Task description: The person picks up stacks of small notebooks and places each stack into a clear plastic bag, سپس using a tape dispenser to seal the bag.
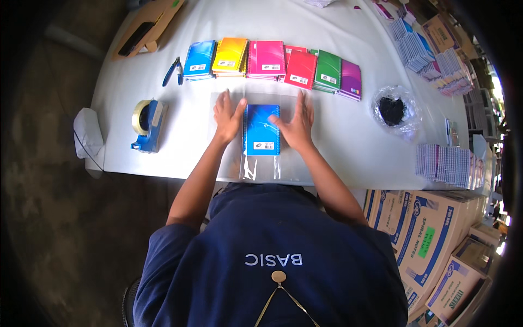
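Note:
A blue spiral notebook (263, 131) lies on the table in front of me, with clear plastic film (260, 170) showing below its near edge. Just left of it is my left hand (227, 116), open, fingers pointing away from me. My right hand (297, 122) is open at the notebook's right side, its thumb reaching over the cover; whether it touches cannot be told. Beyond the hands runs a row of spiral notebook stacks: blue (199, 59), yellow (230, 55), pink (266, 59), red (300, 68), green (328, 71) and purple (351, 79).
A blue tape dispenser (148, 126) stands at the left, with cutting pliers (173, 72) beyond it. A crumpled clear plastic bundle (394, 112) sits at the right. More notebook stacks (447, 165) line the right edge. Cardboard boxes (427, 234) are piled below, right.

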### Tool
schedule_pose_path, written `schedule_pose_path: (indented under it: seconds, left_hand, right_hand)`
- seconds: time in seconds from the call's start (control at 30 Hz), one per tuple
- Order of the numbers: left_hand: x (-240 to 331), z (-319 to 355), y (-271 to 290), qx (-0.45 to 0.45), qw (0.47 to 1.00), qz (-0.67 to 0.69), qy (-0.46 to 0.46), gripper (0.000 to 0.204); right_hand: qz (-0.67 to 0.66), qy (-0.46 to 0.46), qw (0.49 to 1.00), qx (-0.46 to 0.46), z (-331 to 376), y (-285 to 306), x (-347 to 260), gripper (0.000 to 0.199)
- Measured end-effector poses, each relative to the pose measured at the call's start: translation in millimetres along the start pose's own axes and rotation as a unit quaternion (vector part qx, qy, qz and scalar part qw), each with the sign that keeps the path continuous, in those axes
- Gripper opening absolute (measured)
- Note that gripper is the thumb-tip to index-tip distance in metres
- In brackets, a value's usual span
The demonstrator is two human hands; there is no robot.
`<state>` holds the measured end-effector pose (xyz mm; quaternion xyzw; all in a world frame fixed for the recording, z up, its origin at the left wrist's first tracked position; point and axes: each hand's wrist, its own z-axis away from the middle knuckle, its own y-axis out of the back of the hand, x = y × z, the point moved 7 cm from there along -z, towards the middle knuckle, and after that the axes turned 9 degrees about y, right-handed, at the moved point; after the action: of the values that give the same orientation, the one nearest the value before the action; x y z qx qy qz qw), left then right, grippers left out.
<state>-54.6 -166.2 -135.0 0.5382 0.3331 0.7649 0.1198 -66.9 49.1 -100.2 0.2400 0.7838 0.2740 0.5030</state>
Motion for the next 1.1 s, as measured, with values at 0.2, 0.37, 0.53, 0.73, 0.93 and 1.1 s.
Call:
schedule_pose_path:
  seconds: [0.2, 0.37, 0.53, 0.73, 0.93, 1.1]
  left_hand:
    - [47.0, 62.8, -0.9, -0.096, 0.946, 0.299, -0.080, 0.071]
    - [62.2, 73.0, 10.7, 0.016, 0.952, 0.239, -0.189, 0.057]
    - [76.8, 100.6, 14.8, 0.206, 0.935, -0.100, -0.270, 0.040]
    - [104.6, 107.3, 16.5, 0.091, 0.942, -0.136, -0.292, 0.061]
    - [112.9, 58.7, 50.1, 0.035, 0.968, -0.074, -0.239, 0.087]
    - [121.6, 10.9, 28.0, -0.107, 0.962, -0.068, -0.241, 0.042]
  right_hand:
    - [-0.433, -0.073, 0.894, -0.085, 16.1, -25.8, -14.0, 0.071]
    - [-0.421, 0.000, 0.903, 0.089, -2.7, -6.2, -32.2, 0.047]
    - [-0.416, -0.036, 0.906, 0.069, -5.7, -10.0, -36.2, 0.040]
    - [0.044, 0.125, 0.987, 0.086, 20.3, 22.0, -73.7, 0.056]
    - [0.064, 0.269, 0.961, 0.017, 22.4, 12.7, -90.1, 0.044]
    - [0.010, 0.308, 0.950, 0.047, 12.2, 22.5, -92.2, 0.042]
